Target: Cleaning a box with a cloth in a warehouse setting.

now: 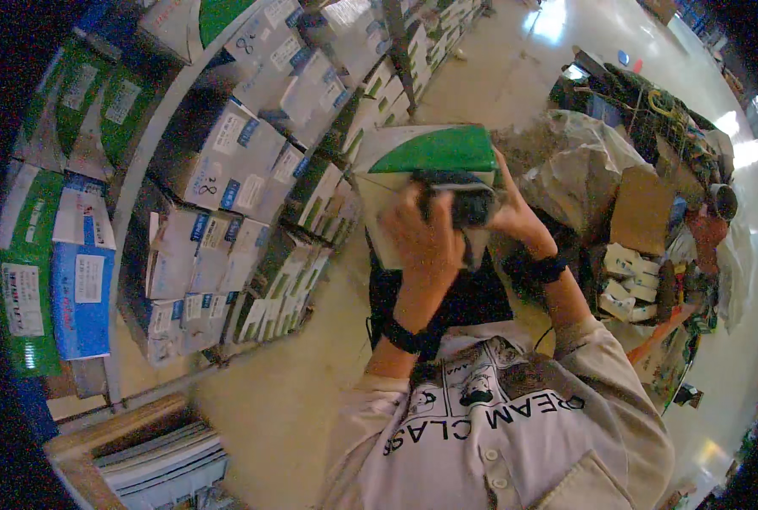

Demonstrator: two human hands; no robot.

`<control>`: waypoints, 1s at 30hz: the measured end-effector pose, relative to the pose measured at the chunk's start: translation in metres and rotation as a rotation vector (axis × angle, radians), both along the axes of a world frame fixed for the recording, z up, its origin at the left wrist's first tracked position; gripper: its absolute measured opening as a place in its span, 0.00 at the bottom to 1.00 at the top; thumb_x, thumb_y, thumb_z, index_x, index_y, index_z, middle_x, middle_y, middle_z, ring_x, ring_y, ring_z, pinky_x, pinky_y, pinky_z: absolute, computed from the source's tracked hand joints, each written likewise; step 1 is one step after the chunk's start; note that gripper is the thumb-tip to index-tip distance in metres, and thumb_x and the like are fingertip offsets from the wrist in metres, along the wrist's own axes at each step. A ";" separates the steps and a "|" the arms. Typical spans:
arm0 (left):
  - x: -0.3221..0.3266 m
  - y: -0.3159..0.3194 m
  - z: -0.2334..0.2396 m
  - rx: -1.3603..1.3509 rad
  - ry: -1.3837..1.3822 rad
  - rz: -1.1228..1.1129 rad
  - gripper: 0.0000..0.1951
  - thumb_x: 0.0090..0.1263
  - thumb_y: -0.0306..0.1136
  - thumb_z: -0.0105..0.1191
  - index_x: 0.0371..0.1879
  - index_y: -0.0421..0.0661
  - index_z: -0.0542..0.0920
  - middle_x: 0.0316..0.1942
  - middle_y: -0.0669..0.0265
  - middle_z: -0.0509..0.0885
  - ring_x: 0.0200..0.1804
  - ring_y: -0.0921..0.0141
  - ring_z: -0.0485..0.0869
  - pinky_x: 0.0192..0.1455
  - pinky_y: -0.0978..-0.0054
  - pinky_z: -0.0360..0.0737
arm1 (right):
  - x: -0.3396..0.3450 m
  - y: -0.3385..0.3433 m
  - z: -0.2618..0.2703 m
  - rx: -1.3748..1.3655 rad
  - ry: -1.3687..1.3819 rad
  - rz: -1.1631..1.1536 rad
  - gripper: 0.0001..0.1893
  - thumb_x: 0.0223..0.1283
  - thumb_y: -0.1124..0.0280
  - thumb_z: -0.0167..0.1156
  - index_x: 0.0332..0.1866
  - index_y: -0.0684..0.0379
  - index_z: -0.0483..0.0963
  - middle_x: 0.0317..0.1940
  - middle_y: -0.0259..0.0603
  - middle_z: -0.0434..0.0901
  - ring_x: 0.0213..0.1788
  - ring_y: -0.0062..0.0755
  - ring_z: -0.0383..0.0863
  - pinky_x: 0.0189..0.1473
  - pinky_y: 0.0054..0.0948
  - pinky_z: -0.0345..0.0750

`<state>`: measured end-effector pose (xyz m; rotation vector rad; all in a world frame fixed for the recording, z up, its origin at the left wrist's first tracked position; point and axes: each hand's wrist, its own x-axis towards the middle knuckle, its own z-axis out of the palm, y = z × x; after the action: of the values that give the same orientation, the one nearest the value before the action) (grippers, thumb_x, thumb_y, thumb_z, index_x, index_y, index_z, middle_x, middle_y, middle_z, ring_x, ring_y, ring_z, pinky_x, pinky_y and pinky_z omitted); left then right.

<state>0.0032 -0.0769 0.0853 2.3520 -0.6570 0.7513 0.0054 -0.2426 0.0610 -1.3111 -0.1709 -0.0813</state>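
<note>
A white and green cardboard box [435,150] is held up in front of my body. My left hand [425,233] is at the near face of the box, its fingers bent around a blurred dark object [471,203] with a pale strip along its top; what this object is I cannot tell. At the box's right side, my right hand [514,207] grips the edge, its fingers partly hidden behind it. Both wrists wear black bands.
Shelves on the left hold rows of white cartons [245,153], with green and blue boxes [84,299] at the far left. On the right are crumpled plastic sheeting [583,159], an open cardboard box [640,210] and small white packs [631,280]. A wooden-edged crate [76,456] stands at lower left.
</note>
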 end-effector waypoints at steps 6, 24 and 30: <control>0.047 0.045 0.027 -0.204 -0.041 0.278 0.25 0.50 0.26 0.56 0.51 0.45 0.69 0.51 0.50 0.68 0.56 0.49 0.65 0.60 0.49 0.58 | -0.003 0.011 0.017 -0.132 0.046 -0.083 0.64 0.32 0.65 0.79 0.75 0.58 0.41 0.71 0.41 0.54 0.72 0.32 0.51 0.71 0.33 0.50; 0.012 -0.014 0.006 -0.032 -0.061 -0.020 0.24 0.53 0.25 0.55 0.50 0.56 0.70 0.53 0.57 0.69 0.54 0.54 0.67 0.55 0.49 0.64 | 0.009 -0.023 0.005 -0.276 0.272 0.166 0.46 0.38 0.70 0.76 0.67 0.59 0.59 0.64 0.36 0.65 0.65 0.29 0.63 0.66 0.32 0.63; 0.047 0.056 -0.005 -0.133 0.023 0.297 0.27 0.50 0.26 0.57 0.53 0.44 0.67 0.54 0.47 0.66 0.57 0.46 0.64 0.60 0.47 0.58 | 0.013 -0.002 0.011 -0.097 0.183 0.051 0.64 0.29 0.80 0.78 0.75 0.56 0.41 0.71 0.41 0.55 0.71 0.35 0.54 0.70 0.36 0.55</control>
<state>0.0507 -0.0207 0.0801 2.3570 -0.2408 0.8654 0.0180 -0.2448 0.0723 -1.4021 -0.0526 0.0912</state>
